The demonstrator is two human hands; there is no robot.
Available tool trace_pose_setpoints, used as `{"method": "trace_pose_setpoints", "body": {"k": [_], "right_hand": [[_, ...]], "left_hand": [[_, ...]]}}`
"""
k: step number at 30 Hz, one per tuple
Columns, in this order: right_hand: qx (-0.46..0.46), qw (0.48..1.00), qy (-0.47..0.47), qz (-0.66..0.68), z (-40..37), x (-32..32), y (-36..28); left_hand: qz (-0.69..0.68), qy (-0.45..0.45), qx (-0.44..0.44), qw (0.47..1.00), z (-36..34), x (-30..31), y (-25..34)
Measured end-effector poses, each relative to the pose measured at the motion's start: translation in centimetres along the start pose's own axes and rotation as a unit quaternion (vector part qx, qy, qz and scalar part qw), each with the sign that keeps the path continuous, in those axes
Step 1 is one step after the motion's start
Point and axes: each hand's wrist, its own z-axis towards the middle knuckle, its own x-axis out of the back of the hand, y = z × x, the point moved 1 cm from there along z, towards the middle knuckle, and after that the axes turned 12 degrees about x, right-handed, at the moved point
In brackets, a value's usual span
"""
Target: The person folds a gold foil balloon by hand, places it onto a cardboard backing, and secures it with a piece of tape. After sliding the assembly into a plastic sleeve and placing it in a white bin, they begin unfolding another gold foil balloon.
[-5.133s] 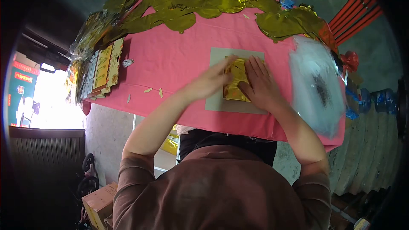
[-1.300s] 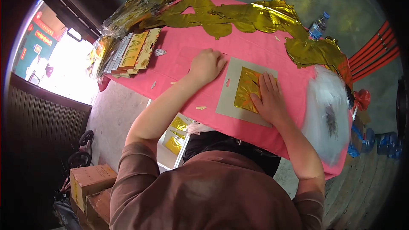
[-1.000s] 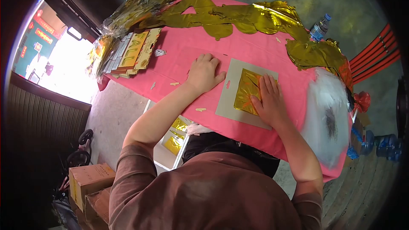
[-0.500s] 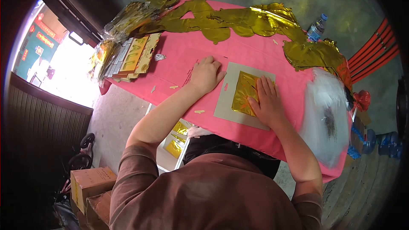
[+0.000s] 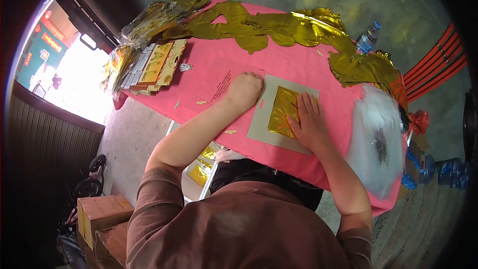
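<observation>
Gold foil (image 5: 283, 108) lies flat on a grey card (image 5: 256, 128), its long axis running away from the person, far end leaning slightly right. The right hand (image 5: 309, 127) is nearer: palm down over the foil's right edge, thumb apart from the fingers, clamped on nothing. Just left of the card, the left hand (image 5: 246, 91) is curled on the pink cloth (image 5: 294, 60), so the foil lies to its right and a little nearer the person. Under that hand's left side a clear bag (image 5: 221, 87) lies flat, print showing; whether the fingers pinch it, I cannot tell. To the right, a plastic pile (image 5: 376, 124) hides any contents. Below the near edge, what looks like a white tray (image 5: 193, 187) holds more gold pieces. Farther off are wrapped packs (image 5: 159, 22) and a bottle (image 5: 367, 39).
</observation>
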Motion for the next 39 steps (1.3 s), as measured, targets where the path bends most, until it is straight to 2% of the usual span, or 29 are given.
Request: {"method": "trace_pose_setpoints", "body": {"k": [6, 13, 19, 21, 27, 31, 39], "right_hand": [[0.000, 1.000, 0.002, 0.003, 0.1, 0.1, 0.0], [-0.006, 1.000, -0.006, -0.002, 0.1, 0.3, -0.2], [0.000, 1.000, 0.004, -0.004, 0.0, 0.1, -0.1], [0.002, 1.000, 0.005, -0.001, 0.0, 0.0, 0.0], [0.008, 1.000, 0.010, -0.011, 0.0, -0.3, 0.2], [0.003, 1.000, 0.006, -0.007, 0.0, 0.1, 0.0], [-0.007, 1.000, -0.013, -0.006, 0.1, 0.4, -0.3]], "left_hand": [[-0.032, -0.014, 0.033, 0.999, 0.6, 1.2, 0.4], [-0.023, -0.034, -0.007, 0.999, -0.1, 0.7, 1.5], [-0.070, -0.029, 0.023, 0.997, -2.0, 2.0, 1.7], [-0.097, -0.103, 0.090, 0.986, -2.7, 3.7, 1.8], [-0.102, -0.160, 0.099, 0.977, -3.5, 6.0, 2.5], [-0.120, -0.164, 0.100, 0.974, -3.4, 5.0, 2.8], [-0.172, -0.095, 0.105, 0.975, -3.6, 3.4, 4.9]]}}
